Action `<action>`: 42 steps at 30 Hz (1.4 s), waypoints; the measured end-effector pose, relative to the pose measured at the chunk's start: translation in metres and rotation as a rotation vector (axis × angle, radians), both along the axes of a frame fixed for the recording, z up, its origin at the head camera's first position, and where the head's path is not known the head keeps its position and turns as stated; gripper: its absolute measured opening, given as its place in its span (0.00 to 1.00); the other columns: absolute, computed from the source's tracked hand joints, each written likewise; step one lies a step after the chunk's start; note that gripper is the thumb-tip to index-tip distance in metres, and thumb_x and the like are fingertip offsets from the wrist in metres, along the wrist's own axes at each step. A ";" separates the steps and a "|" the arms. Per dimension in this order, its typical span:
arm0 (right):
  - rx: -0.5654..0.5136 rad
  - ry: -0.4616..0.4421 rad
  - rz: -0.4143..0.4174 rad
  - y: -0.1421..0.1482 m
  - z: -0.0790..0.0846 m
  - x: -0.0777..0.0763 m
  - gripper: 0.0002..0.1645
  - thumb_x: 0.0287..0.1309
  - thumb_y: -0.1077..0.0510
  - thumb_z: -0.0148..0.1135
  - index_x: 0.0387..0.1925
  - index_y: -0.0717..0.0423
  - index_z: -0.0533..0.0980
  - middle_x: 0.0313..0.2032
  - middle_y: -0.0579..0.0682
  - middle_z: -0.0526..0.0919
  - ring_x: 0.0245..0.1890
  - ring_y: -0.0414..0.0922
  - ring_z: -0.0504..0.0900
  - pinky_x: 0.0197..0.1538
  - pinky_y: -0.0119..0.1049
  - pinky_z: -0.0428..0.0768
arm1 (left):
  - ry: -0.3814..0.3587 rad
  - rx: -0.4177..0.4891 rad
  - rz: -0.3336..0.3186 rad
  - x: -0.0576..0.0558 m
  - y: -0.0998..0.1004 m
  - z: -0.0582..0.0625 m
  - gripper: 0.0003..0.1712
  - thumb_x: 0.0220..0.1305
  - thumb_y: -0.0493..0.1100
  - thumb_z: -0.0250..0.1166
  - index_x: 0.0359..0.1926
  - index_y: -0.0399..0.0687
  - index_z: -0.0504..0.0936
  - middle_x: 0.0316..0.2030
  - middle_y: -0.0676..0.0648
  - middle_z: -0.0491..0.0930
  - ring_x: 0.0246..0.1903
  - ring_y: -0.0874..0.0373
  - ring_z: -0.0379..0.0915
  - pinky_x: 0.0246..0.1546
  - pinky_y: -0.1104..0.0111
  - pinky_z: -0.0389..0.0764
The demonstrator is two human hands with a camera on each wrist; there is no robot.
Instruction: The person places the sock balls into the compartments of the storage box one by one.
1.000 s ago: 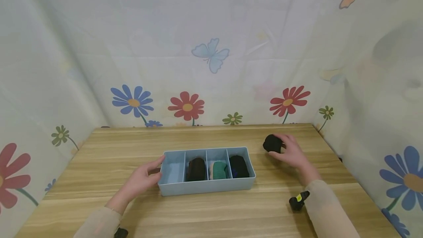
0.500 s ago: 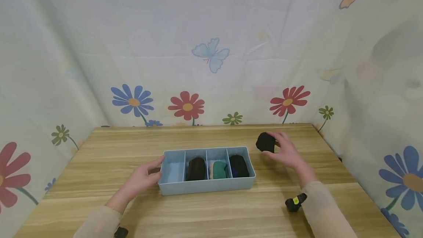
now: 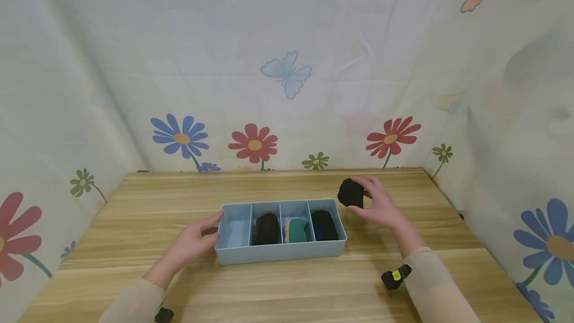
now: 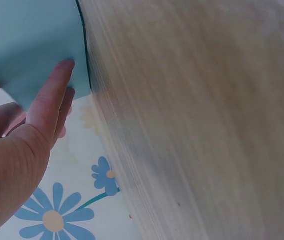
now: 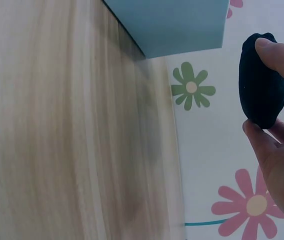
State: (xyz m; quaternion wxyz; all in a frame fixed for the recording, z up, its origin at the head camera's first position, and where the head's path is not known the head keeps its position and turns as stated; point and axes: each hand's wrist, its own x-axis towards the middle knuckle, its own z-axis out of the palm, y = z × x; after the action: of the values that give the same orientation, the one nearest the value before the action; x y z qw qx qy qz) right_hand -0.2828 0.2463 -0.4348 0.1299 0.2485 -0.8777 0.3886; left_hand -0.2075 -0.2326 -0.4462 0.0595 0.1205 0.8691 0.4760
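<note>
In the head view, a pale blue box [image 3: 280, 251] with dividers stands mid-table. Rolled dark brown socks [image 3: 266, 229], rolled green-and-cream socks [image 3: 297, 231] and rolled black socks with a bit of blue [image 3: 325, 226] occupy three compartments; the leftmost one has nothing in it. My left hand [image 3: 197, 240] touches the box's left end, its fingers fairly straight against the outer wall [image 4: 37, 45]. Right of the box's far corner, my right hand [image 3: 377, 205] holds a plain black rolled sock bundle [image 3: 351, 193] above the table. Thumb and fingers pinch the bundle [image 5: 262, 82] from opposite sides.
The wooden table [image 3: 287, 293] ends at a white flowered cloth [image 3: 287, 24] at the back and sides. A small black device [image 3: 394, 277] sits at my right wrist and another [image 3: 164, 315] at my left.
My right hand has moved steadily left with the black rolled socks, closer to the box's right end. The left hand and the box have stayed where they were.
</note>
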 end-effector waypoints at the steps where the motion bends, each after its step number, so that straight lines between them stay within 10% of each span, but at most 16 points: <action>1: 0.001 0.008 0.006 -0.001 0.001 0.000 0.46 0.44 0.65 0.79 0.65 0.63 0.68 0.60 0.63 0.65 0.56 0.60 0.72 0.59 0.54 0.75 | 0.000 -0.007 0.004 0.000 0.000 -0.001 0.35 0.68 0.38 0.59 0.74 0.40 0.61 0.70 0.32 0.61 0.62 0.35 0.68 0.45 0.61 0.84; 42: 0.028 0.094 0.213 -0.082 0.009 0.011 0.46 0.47 0.57 0.79 0.67 0.58 0.68 0.63 0.58 0.66 0.60 0.54 0.70 0.62 0.52 0.74 | 0.009 0.031 -0.014 -0.002 0.000 -0.002 0.35 0.68 0.36 0.59 0.73 0.38 0.62 0.70 0.31 0.61 0.61 0.35 0.69 0.41 0.63 0.85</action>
State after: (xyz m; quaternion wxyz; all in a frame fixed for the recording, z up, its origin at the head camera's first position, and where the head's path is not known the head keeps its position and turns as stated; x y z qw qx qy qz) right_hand -0.2722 0.1645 -0.4258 0.1253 0.3599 -0.8447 0.3759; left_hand -0.2092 -0.2323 -0.4480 0.0572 0.1295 0.8610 0.4885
